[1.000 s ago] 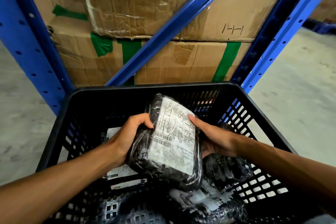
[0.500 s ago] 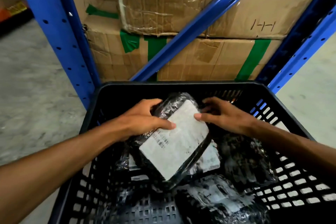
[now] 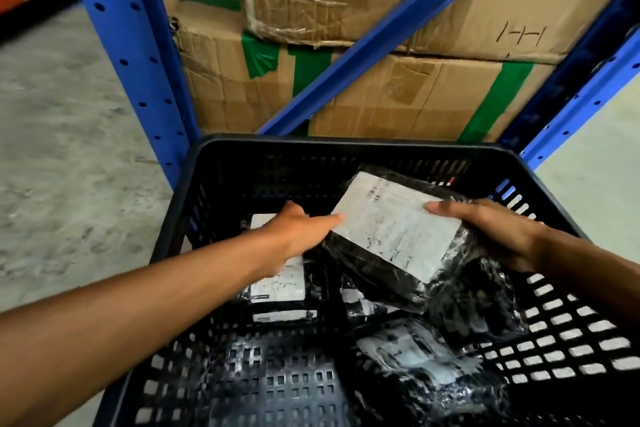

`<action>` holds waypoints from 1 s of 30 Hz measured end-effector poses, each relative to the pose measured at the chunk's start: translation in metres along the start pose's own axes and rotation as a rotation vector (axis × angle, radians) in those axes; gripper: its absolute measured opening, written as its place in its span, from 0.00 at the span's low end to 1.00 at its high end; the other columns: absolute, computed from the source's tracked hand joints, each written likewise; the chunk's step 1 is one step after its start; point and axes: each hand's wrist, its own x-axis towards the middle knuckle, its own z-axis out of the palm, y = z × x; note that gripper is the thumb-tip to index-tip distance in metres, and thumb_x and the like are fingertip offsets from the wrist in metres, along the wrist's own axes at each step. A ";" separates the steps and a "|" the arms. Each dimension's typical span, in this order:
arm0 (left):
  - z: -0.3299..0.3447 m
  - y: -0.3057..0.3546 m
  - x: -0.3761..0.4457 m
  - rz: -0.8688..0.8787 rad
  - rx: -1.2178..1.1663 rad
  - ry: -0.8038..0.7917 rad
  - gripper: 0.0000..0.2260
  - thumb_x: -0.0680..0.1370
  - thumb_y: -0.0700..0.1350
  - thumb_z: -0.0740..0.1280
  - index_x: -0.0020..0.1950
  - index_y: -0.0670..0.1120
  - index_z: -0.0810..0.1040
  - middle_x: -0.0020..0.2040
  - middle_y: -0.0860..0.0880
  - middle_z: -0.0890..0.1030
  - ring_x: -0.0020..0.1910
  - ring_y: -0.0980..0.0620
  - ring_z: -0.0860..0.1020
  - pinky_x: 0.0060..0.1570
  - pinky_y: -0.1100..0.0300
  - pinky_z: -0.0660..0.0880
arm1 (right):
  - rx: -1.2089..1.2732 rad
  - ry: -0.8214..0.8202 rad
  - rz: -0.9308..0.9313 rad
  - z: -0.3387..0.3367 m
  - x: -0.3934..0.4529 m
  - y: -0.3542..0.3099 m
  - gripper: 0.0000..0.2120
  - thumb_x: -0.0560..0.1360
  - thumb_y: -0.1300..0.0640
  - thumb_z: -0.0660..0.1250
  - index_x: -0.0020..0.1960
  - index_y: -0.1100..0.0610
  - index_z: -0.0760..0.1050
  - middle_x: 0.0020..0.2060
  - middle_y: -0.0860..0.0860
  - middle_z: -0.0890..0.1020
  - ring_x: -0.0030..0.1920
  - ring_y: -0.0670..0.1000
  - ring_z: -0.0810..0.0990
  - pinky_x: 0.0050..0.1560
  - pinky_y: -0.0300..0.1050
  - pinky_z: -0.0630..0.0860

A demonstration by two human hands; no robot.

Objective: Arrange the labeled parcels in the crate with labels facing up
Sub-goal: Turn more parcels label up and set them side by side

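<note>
Head view: the right hand (image 3: 491,232) grips the parcel (image 3: 394,239) label-up inside the crate (image 3: 346,146), parcel at its 9 o'clock; the left hand (image 3: 298,236), fingers loosely extended, touches the label's left corner.

Black perforated crate (image 3: 363,149), white-labelled black parcels (image 3: 398,236).

Warehouse aisle with blue racking

Blue perforated rack uprights (image 3: 117,45) and a diagonal brace (image 3: 374,42) front stacked cardboard cartons (image 3: 398,97), creased, partly plastic-wrapped, patched with green tape (image 3: 495,97); the grey concrete floor (image 3: 62,156) spreads on both sides.
</note>
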 end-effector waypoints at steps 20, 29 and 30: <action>-0.027 -0.037 0.027 -0.063 -0.099 0.334 0.36 0.75 0.49 0.70 0.76 0.40 0.54 0.70 0.41 0.71 0.68 0.42 0.71 0.64 0.55 0.71 | -0.285 -0.257 0.060 0.127 0.039 0.013 0.41 0.67 0.36 0.70 0.72 0.57 0.63 0.71 0.52 0.70 0.38 0.45 0.86 0.56 0.45 0.74; -0.036 -0.042 0.032 -0.072 -0.015 0.331 0.38 0.76 0.47 0.68 0.78 0.40 0.49 0.74 0.41 0.67 0.72 0.42 0.67 0.69 0.51 0.67 | -0.300 -0.344 0.013 0.137 0.047 0.013 0.41 0.69 0.35 0.68 0.71 0.62 0.64 0.69 0.55 0.72 0.41 0.49 0.87 0.63 0.46 0.75; -0.036 -0.042 0.032 -0.076 -0.005 0.324 0.38 0.76 0.47 0.68 0.78 0.40 0.49 0.74 0.41 0.66 0.72 0.42 0.66 0.70 0.51 0.67 | -0.311 -0.354 0.016 0.138 0.046 0.012 0.43 0.69 0.35 0.68 0.73 0.62 0.62 0.66 0.54 0.74 0.42 0.50 0.87 0.64 0.51 0.74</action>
